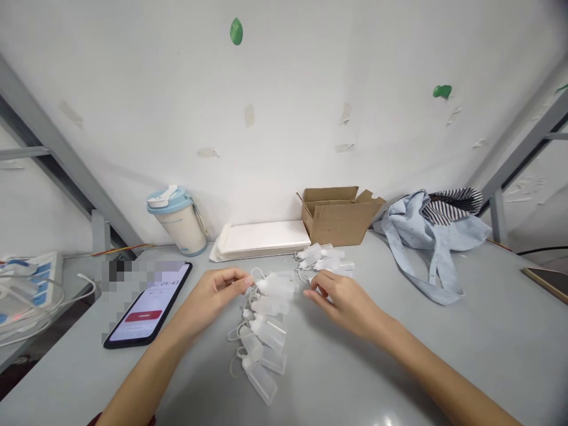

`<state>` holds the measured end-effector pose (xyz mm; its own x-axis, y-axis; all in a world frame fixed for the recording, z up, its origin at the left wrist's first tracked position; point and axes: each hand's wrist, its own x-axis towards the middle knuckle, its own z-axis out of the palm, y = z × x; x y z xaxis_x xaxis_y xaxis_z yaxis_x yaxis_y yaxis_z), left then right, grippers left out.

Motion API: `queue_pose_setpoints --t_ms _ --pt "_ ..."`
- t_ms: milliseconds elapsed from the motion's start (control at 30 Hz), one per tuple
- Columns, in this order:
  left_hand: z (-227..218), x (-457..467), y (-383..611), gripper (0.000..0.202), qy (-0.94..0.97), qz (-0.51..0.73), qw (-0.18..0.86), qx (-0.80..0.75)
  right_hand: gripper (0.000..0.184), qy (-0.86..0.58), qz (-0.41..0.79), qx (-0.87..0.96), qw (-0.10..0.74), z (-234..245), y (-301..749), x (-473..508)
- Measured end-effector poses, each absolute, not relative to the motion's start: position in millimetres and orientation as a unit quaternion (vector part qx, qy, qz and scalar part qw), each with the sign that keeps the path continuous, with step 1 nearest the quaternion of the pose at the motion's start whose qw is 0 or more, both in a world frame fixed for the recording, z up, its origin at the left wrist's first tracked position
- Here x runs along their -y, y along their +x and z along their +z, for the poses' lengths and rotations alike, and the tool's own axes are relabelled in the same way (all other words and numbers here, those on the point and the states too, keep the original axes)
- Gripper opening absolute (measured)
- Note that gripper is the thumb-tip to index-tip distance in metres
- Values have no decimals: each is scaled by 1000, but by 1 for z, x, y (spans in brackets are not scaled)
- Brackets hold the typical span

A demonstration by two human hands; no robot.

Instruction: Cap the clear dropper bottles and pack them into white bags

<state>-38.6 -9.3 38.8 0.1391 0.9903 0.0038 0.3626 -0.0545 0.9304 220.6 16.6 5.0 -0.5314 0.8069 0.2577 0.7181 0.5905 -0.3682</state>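
Several small translucent plastic bottles with white caps and loops lie in a row [264, 331] down the middle of the grey table [444, 355]. My left hand [213, 296] is closed in a pinch on the cap end of the top bottle [275, 286] of that row. My right hand [341, 299] rests on the table just right of that bottle, fingers curled over the near edge of a second heap of the same bottles [323, 260]; what its fingertips hold is hidden.
A phone [148, 305] with a lit screen lies left of my left arm. At the back stand a lidded cup [177, 219], a flat white foam tray [261, 238], an open cardboard box [339, 213] and a light blue cloth bag [430, 231]. A power strip with cables [26, 284] sits far left.
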Motion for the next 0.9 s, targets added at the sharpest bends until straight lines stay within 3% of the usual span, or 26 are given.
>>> queue_pose_setpoints --t_ms 100,267,600,900 --pt "35 8 -36 26 643 286 460 -542 21 -445 94 875 166 2 219 -16" --pt "29 5 -38 30 665 226 434 -564 17 -480 79 863 133 5 221 -17" --pt "30 4 -37 34 659 248 399 -588 21 -547 44 836 29 9 228 -22" --pt "21 6 -28 27 693 270 148 -652 16 -567 39 822 10 6 227 -26"
